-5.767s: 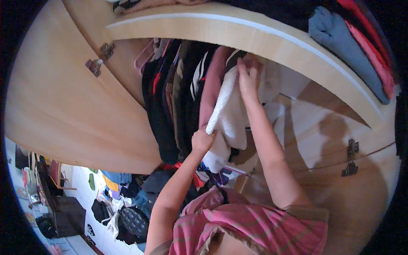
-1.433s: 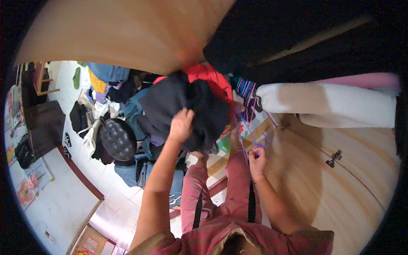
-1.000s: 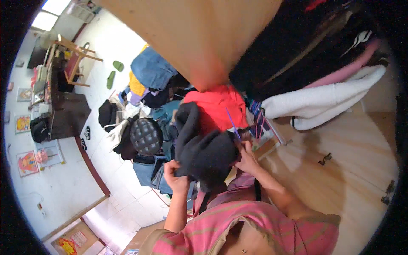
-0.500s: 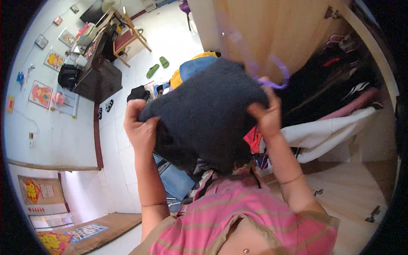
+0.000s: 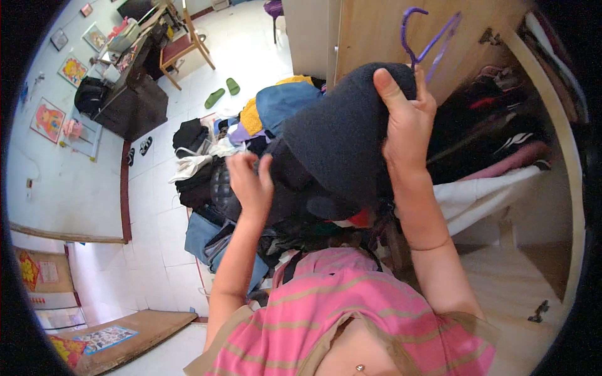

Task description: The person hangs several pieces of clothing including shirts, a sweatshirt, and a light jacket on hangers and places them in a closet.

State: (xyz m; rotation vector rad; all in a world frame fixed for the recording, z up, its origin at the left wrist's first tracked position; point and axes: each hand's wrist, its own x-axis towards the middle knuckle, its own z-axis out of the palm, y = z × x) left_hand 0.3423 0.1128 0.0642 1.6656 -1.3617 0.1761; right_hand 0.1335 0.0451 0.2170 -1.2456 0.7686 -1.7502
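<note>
A dark charcoal garment (image 5: 342,135) hangs in bunched folds before me, its exact kind unclear. My right hand (image 5: 407,122) grips its upper right part, thumb over the cloth. From behind those fingers a purple hanger (image 5: 409,39) sticks up, its lower part hidden. My left hand (image 5: 251,185) is beside the garment's left side, with thumb and fingers apart and nothing visible between them. Under and behind lies a heap of clothes, with a blue garment (image 5: 285,108), a yellow one (image 5: 251,118) and folded jeans (image 5: 202,235).
To the right, an open wardrobe holds dark clothes (image 5: 476,125) and a white garment (image 5: 470,195). Its wooden door (image 5: 376,34) stands behind the hanger. Green slippers (image 5: 215,98) lie on the tiled floor, and a chair (image 5: 183,50) stands by a dark desk (image 5: 135,103).
My left hand has come off the garment and moved right. My right hand has risen with the cloth, which now droops instead of being stretched between both hands. The hanger has risen too.
</note>
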